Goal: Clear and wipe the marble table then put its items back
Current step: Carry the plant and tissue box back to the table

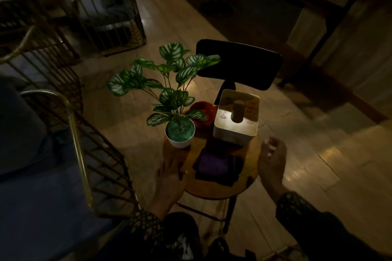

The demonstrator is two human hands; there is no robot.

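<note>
- Potted plant (179, 133), tissue box (236, 119), red bowl (201, 112) and a purple cloth (212, 164) all sat on the chair's round wooden seat (250, 176).
- Left hand (171, 178) lay flat, fingers spread, on the seat edge just below the pot.
- Right hand (272, 159) hovered loosely curled beside the seat, empty I think, pretty dark though.

No readable text, label, brand or number anywhere; faint reddish marks on top of the tissue box (236, 117), too dim and blurred to make out.
</note>
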